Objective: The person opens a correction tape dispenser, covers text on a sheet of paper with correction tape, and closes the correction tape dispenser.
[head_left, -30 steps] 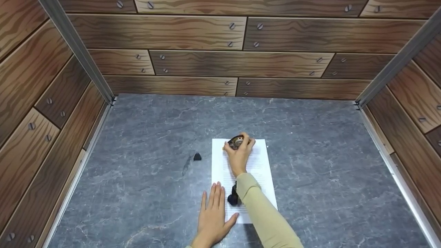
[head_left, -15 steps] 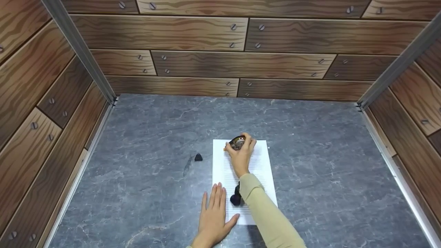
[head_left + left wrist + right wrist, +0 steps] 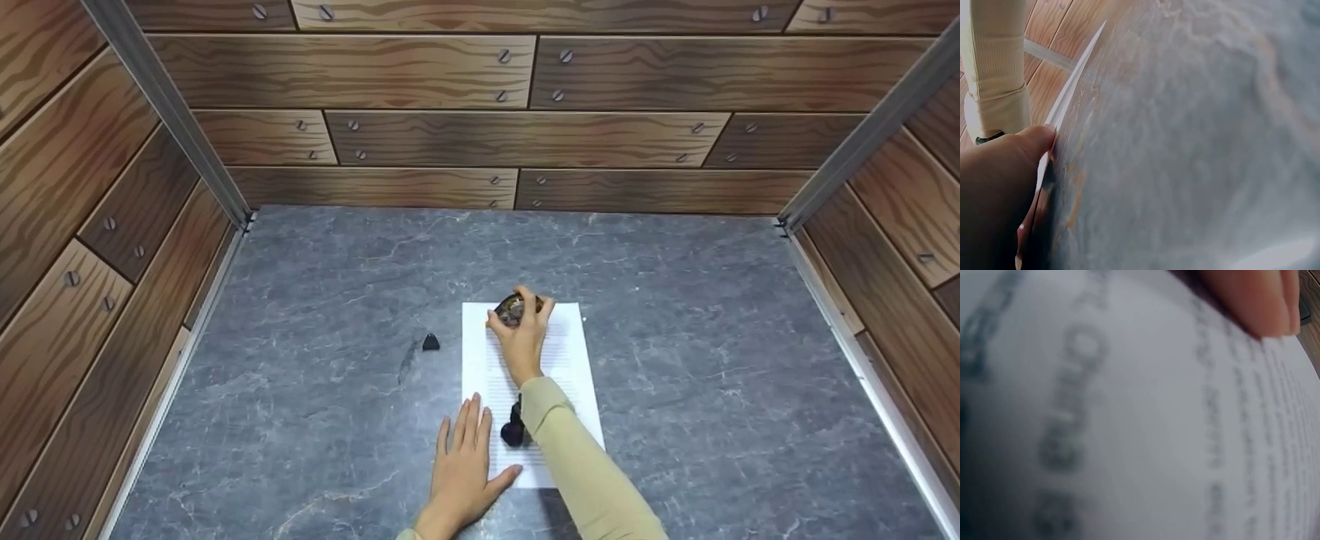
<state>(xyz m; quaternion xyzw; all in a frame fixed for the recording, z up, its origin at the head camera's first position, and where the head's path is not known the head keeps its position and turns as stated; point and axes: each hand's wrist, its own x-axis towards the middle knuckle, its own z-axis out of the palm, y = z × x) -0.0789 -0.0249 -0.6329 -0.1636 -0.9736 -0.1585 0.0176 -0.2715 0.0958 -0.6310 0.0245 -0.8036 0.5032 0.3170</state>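
Observation:
A sheet of printed paper [image 3: 564, 360] lies lengthwise on the grey marbled surface. At its far end my right hand [image 3: 521, 337] grips a small, dark, glossy rounded object with amber tints; this glassy-looking object [image 3: 510, 310] shows between thumb and fingers, its kind unclear. My left hand [image 3: 463, 469] lies flat with fingers spread, fingertips and thumb on the near left part of the sheet. In the left wrist view the thumb [image 3: 1033, 140] touches the paper's edge [image 3: 1067, 95]. The right wrist view holds blurred print and a few fingertips [image 3: 1275, 320]; the gripped object is hidden there.
A small black triangular piece [image 3: 430, 343] stands left of the paper, near a dark streak [image 3: 407, 360]. A black wrist camera [image 3: 513, 431] sits below the right cuff. Wood-patterned panels [image 3: 480, 135] wall the surface at the back and sides.
My right hand and the dark object have shifted very slightly left at the paper's far end, the fingers turning a little. The left hand keeps its place on the sheet.

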